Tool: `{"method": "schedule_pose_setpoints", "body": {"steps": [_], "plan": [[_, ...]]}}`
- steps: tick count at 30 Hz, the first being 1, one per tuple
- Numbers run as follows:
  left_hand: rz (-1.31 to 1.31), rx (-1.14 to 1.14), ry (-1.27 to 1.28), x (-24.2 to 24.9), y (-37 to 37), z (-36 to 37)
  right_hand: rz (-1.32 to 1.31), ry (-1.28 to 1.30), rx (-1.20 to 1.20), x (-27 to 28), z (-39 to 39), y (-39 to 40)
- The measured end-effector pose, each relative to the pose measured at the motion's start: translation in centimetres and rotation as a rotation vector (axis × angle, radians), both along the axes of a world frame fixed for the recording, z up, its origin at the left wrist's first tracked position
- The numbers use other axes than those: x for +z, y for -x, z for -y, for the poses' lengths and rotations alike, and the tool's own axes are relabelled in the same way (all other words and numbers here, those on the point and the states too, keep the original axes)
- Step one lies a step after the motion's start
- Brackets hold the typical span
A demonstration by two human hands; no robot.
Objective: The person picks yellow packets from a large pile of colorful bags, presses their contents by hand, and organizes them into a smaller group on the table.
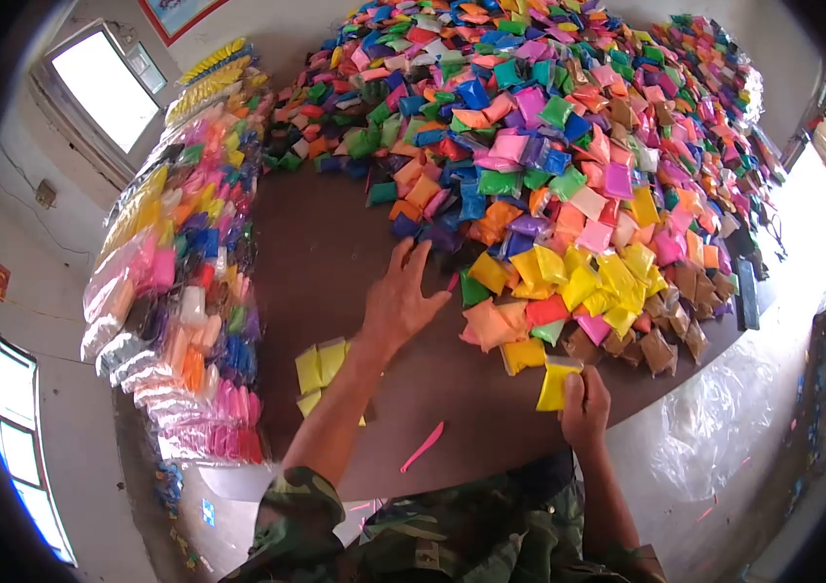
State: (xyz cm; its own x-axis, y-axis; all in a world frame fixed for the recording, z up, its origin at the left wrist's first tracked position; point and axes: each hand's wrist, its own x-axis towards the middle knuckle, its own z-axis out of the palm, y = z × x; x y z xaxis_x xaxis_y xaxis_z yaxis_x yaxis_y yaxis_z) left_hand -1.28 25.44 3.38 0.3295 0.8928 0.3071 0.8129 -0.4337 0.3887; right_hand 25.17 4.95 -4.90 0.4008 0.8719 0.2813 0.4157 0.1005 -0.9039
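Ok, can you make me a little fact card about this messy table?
Left hand: fingers spread, near the big heap
Right hand: pinching a yellow packet
Heap colours: pink, orange, green, blue, yellow, brown and more
Table: dark brown top
Left side: long row of colourful bags
Near edge: pink plastic tool
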Motion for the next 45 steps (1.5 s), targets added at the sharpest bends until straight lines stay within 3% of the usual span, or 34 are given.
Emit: {"method": "schedule_pose_setpoints", "body": {"steps": [5,8,11,17,20,23,26,30,33,36,37,40,45], "plan": [[-0.302,-0.141,-0.089,-1.1,-1.1,-7.8,-0.040,0.123,0.022,0.2,0.5,-0.3],[-0.330,-0.206,-0.029,-0.8,-2.8,-11.9,-0.067,0.157,0.013,2.3,0.2,0.2],[-0.258,-0.208,-0.153,-2.6,-3.4,-16.1,-0.043,0.248,-0.011,1.1,1.1,-0.4],[-0.076,-0.056,-0.207,-2.4,-2.0,-22.4,0.032,0.192,-0.027,1.2,1.0,-0.1],[0.139,-0.016,-0.425,-1.8,-0.2,-25.6,0.016,0.210,-0.033,1.4,1.0,0.1],[0.289,0.135,-0.084,0.1,3.1,-28.2,0.018,0.208,-0.040,1.4,0.8,0.3],[0.664,0.237,0.278,3.4,4.2,-26.6,0.128,0.161,-0.037,1.4,0.5,0.2],[0.735,0.265,0.391,3.7,6.7,-25.5,0.027,0.183,-0.037,1.4,0.7,0.3],[0.647,0.285,0.425,2.7,8.6,-24.3,0.035,0.203,-0.039,1.4,0.8,0.2],[0.514,0.168,0.388,2.0,10.0,-22.9,0.072,0.197,-0.043,0.6,1.0,0.2],[0.434,0.231,0.344,1.3,10.4,-22.6,0.075,0.202,-0.028,0.8,1.0,0.2],[-0.042,0.053,-0.054,-0.2,12.0,-23.0,0.124,0.206,-0.011,1.3,0.9,0.2],[-0.273,0.129,-0.202,2.7,7.3,-19.4,0.156,0.174,-0.081,0.7,0.5,0.6]]}}
